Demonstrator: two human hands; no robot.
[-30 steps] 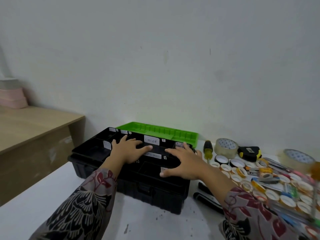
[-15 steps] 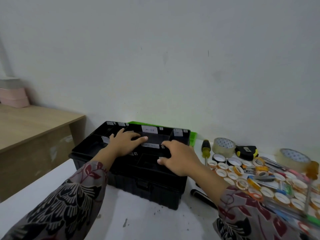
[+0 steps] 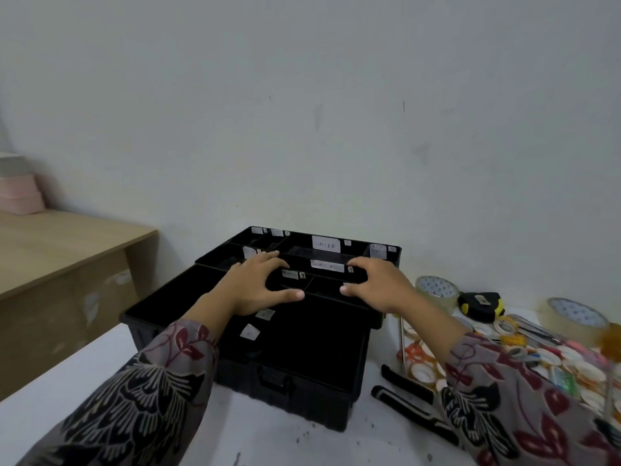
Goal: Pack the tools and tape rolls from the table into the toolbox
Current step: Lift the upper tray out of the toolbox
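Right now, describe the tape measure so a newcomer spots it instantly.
Start at the black toolbox on the white table. Right of its far corner sits a large clear tape roll, and the tape measure lies just right of it. It is the only blocky black-and-yellow thing among round rolls.

Soft, even, rather dim light lies on the pale painted wall (image 3: 302, 95), the black plastic toolbox (image 3: 319, 395) swallows detail in shadow, and the heap of small tape rolls (image 3: 554, 359) smears at the warped right edge.
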